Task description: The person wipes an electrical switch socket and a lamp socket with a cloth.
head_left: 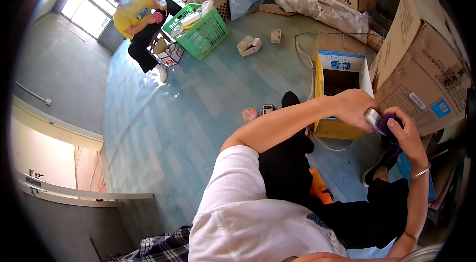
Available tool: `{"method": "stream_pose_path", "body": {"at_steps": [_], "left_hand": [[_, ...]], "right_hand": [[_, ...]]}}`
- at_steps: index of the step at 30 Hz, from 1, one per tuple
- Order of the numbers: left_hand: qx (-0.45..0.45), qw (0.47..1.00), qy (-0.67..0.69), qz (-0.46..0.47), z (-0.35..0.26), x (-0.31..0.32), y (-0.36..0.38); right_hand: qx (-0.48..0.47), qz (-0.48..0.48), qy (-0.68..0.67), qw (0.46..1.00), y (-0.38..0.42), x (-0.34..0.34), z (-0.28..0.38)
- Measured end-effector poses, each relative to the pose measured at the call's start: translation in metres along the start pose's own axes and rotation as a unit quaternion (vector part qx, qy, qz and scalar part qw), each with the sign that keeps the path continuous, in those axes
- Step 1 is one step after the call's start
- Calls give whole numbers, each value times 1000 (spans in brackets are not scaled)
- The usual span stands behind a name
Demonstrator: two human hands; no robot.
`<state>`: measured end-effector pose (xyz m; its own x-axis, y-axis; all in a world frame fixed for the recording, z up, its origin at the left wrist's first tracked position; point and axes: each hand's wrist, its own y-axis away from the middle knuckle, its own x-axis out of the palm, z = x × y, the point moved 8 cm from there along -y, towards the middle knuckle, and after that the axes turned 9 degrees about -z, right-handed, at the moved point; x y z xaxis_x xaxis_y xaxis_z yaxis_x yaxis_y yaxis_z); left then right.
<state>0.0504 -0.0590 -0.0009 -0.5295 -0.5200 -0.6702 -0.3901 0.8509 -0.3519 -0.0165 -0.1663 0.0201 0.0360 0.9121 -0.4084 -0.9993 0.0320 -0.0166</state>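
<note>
My left hand (354,107) is closed around a small white object (372,116) with a rounded end, whose kind I cannot make out. Its end meets a fuzzy purple cloth-like piece (386,124) held by my right hand (407,135), which has a bangle at the wrist. More dark purple material hangs below the fingers. Just beyond my left hand stands an open yellow and white cardboard box (339,128), its inside dark. My knees in black trousers are beneath my arms, with an orange object (321,187) between them.
A large cardboard carton (416,73) rises at the right. Across the floor, a person in a yellow shirt (134,16) sits beside a green basket (203,36). Small boxes (249,46) and a round pink-lidded container (249,114) lie on the floor. A white strap trails around the yellow box.
</note>
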Motion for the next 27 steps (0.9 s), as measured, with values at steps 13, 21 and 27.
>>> {"method": "stream_pose_path", "body": {"at_steps": [13,21,27], "left_hand": [[-9,999,28,18,-2,0,4],[-4,999,35,21,-4,1,4],[-11,999,32,32,-3,2,4]], "right_hand": [[30,15,-24,999,7,2,5],[2,18,-4,1000,9,0,7],[9,29,0,1000,8,2,0]]}}
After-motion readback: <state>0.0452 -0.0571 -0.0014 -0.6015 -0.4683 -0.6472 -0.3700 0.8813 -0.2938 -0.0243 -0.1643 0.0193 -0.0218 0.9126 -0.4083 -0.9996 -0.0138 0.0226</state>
